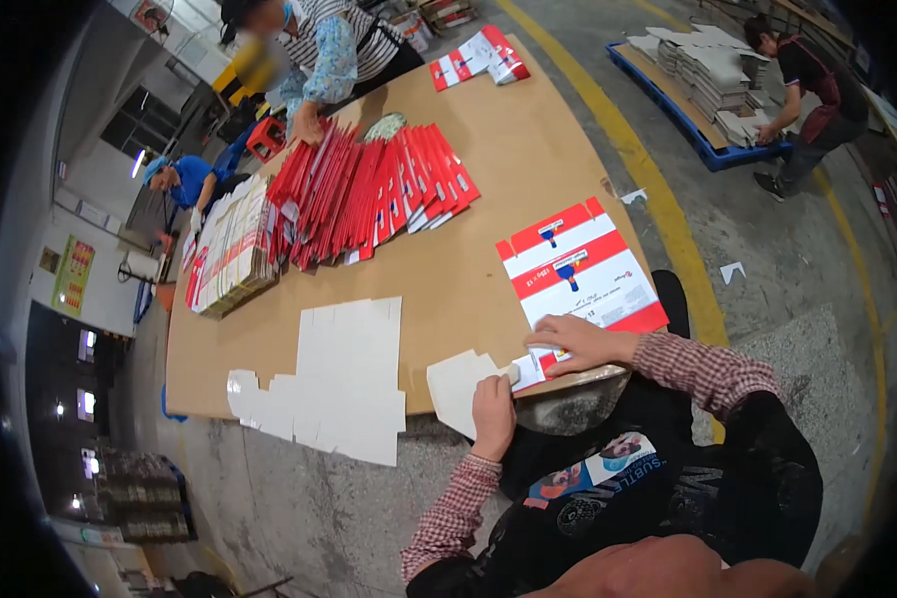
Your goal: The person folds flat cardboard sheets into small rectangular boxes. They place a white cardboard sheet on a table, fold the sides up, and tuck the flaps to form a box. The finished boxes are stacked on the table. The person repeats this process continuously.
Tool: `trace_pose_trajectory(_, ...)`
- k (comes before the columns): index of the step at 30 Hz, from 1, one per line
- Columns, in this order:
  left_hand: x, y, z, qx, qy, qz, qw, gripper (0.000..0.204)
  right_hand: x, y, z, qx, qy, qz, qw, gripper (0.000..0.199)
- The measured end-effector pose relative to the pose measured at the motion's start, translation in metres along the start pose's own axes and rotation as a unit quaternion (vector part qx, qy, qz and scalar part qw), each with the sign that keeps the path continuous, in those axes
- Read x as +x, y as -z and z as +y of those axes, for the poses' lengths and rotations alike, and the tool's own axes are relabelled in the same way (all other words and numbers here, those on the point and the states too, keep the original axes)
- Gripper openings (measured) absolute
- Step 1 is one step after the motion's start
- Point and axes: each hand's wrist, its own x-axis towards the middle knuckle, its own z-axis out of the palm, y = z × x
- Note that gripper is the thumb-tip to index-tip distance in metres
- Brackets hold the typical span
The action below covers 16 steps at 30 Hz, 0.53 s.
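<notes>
The left hand curls around the near flap of a flat red-and-white carton blank, while the right hand presses open-palmed on its lower edge. The one blank lies at the surface's near right corner, long axis running away from the person. Two plain white blanks lie to its left.

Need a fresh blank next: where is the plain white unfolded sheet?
The white sheet lies at the table's near edge, overhanging it, left of the left hand.
</notes>
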Motion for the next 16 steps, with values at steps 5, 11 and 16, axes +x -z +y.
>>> trace_pose_trajectory(5,-0.036,0.020,0.004,0.147,-0.079,-0.136,0.977,0.075,0.007,-0.030,0.010,-0.030,0.081,-0.036,0.996,0.046)
trace_pose_trajectory(11,-0.054,0.043,-0.055,-0.133,-0.093,-0.010,0.987,0.047,-0.015,-0.026,-0.012,0.019,0.051,-0.067,0.996,0.050)
trace_pose_trajectory(16,-0.058,-0.013,-0.016,-0.335,0.358,0.317,0.812,0.102,-0.023,-0.037,-0.005,0.031,0.002,-0.095,0.995,0.053)
